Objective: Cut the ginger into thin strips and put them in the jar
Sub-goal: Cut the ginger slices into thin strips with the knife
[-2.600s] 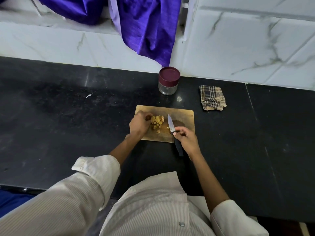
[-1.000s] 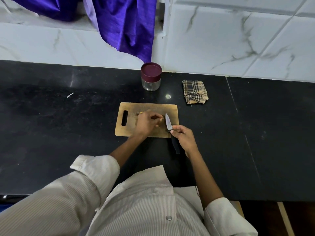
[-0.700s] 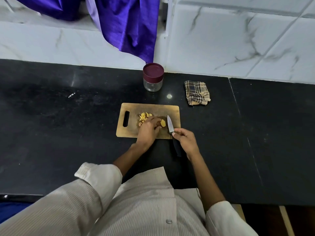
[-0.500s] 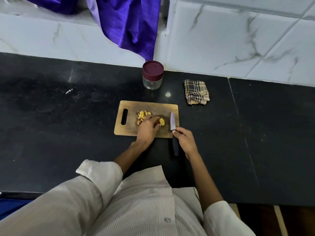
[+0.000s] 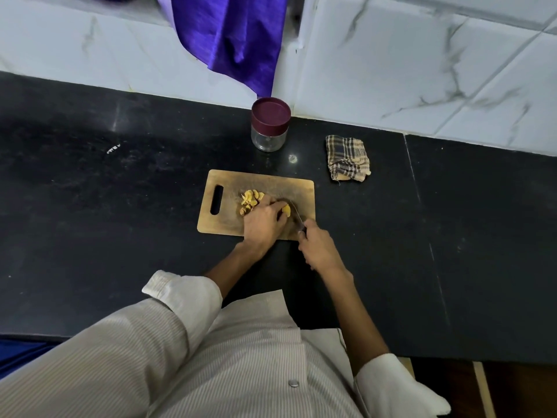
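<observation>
A wooden cutting board (image 5: 229, 188) lies on the black counter. A pile of yellow ginger slices (image 5: 250, 200) sits near its middle. My left hand (image 5: 263, 220) holds down one ginger piece (image 5: 286, 210) with its fingertips on the board. My right hand (image 5: 316, 247) grips a knife (image 5: 297, 217) by its dark handle, the blade tilted in against that piece. The glass jar (image 5: 270, 125) with a maroon lid on stands behind the board, near the wall.
A folded checked cloth (image 5: 348, 158) lies to the right of the jar. A purple fabric (image 5: 238, 37) hangs down the tiled wall above the jar. The counter's front edge runs just in front of my body.
My left hand separated one ginger piece from the pile and holds it at the right. The knife blade has swung left from beside the piece onto it.
</observation>
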A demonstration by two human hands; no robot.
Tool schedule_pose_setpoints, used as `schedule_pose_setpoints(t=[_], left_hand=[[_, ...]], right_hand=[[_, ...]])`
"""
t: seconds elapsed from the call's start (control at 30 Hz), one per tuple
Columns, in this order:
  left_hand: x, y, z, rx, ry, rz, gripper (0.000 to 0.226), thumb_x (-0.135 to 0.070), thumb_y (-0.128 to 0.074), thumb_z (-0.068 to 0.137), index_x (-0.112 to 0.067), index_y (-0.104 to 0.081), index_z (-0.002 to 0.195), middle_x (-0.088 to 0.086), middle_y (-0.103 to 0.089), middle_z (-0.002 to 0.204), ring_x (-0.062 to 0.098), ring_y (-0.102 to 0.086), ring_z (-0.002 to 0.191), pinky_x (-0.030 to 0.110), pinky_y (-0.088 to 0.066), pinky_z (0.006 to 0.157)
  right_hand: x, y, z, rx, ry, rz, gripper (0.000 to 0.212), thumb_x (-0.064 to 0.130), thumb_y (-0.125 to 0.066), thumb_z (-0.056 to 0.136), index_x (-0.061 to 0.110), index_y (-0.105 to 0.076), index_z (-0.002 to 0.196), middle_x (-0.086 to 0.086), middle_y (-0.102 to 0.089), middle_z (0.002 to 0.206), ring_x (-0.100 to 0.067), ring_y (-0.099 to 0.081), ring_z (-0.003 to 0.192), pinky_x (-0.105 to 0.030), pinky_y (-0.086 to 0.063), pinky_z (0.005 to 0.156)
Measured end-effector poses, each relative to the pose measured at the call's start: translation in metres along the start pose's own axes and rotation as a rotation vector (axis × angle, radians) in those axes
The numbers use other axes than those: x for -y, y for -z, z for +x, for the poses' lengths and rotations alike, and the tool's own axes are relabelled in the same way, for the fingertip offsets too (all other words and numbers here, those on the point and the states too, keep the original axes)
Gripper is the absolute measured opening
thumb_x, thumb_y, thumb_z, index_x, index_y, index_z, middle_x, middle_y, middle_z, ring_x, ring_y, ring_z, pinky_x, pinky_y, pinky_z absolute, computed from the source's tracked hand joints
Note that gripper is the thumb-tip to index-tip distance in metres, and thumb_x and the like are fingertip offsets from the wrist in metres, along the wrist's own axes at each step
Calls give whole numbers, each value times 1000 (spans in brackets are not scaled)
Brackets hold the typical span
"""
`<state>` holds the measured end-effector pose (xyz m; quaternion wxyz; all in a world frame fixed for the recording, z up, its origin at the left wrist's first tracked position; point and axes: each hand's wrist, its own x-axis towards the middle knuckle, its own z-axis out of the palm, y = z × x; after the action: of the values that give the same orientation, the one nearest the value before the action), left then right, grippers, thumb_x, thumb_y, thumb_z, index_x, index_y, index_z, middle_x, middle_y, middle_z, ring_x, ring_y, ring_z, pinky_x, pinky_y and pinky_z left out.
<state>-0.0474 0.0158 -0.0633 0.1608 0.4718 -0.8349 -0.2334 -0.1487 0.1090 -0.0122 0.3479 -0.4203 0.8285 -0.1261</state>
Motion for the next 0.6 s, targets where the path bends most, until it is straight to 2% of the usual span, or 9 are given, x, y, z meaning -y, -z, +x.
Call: schedule_pose_setpoints(t=[0.1,0.2,0.3,0.4,0.5,0.6], left_hand=[[1,-2,1,3,-2,6,30,-29,-53,95,-20,-62,123,3,-53,122,20,-61,97,33,-53,75],[2,-4,2,12,-1,19,30,-30,-53,95,-19,-62,121,4,-53,122,21,-62,96,40,-56,75],[2,-5,1,8,1,29,29,-30,-53,95,-18,-63,120,4,-53,123,20,-62,96,38,-56,75],[1,-5,1,6,3,30,30,-30,-53,95,-19,-62,121,3,-53,123,19,-62,96,34,-55,75],[2,-4,1,13,5,17,30,-29,-54,95,-18,-62,122,4,-53,122,21,-62,96,39,-55,75],[2,-4,0,4,5,18,30,-28,-54,95,-17,-62,122,5,-53,122,21,-62,97,37,-54,74]], right_hand=[[5,-3,0,-27,3,-36,16,23,-43,105,16,-49,118,-11,-64,105,-27,-65,92,-46,-55,80],[8,-5,-2,-73,12,-41,20,23,-43,105,15,-47,123,-9,-65,105,-22,-64,91,-41,-52,78],[10,-9,-3,-81,2,-31,20,23,-42,105,14,-48,122,-9,-65,105,-23,-66,93,-43,-55,82],[10,-12,-3,-87,-27,-41,23,24,-41,106,10,-51,120,-11,-64,107,-24,-64,95,-41,-54,81],[11,-14,-2,-80,-56,-65,27,25,-40,106,6,-54,120,-14,-64,109,-28,-63,98,-40,-50,79],[14,-19,-1,-70,-86,-108,29,24,-40,105,4,-54,121,-16,-64,114,-30,-63,102,-40,-49,79]])
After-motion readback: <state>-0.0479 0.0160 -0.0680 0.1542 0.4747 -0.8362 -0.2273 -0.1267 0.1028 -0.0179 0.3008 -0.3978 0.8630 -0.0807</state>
